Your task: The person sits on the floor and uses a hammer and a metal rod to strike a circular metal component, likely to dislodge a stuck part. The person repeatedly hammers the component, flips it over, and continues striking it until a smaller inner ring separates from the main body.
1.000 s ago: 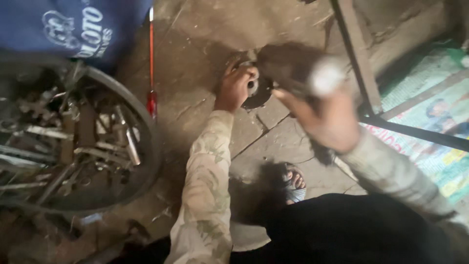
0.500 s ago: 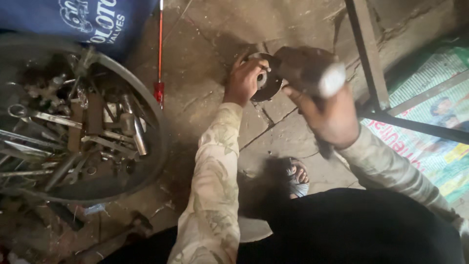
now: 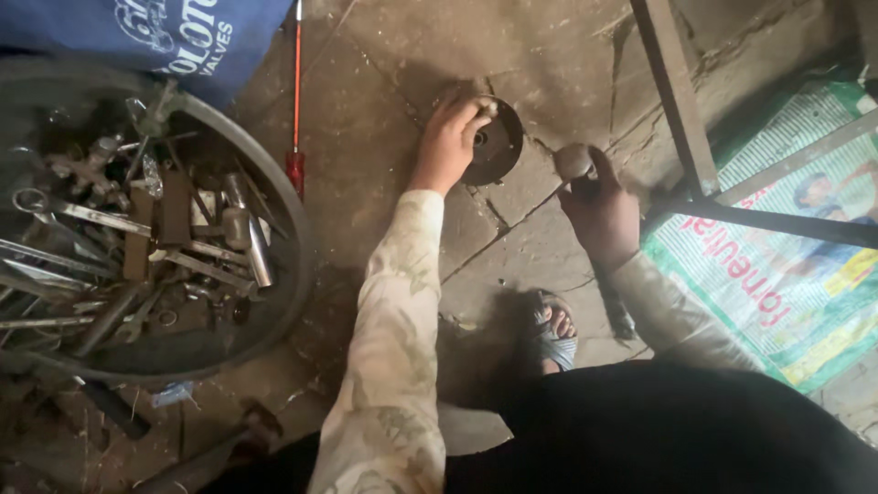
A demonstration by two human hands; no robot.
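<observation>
your left hand (image 3: 450,142) rests on the disc (image 3: 494,142) on the far floor (image 3: 366,183); your right hand (image 3: 599,206) sits just right of it. the tool-filled tyre (image 3: 283,229) lies left, the screwdriver (image 3: 295,101) between.

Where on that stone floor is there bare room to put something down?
Bare stone lies between the red-handled screwdriver and the left hand, and above the round dark metal disc. The round tray of grey metal tools is crowded; the right hand sits close to the dark metal frame.
</observation>
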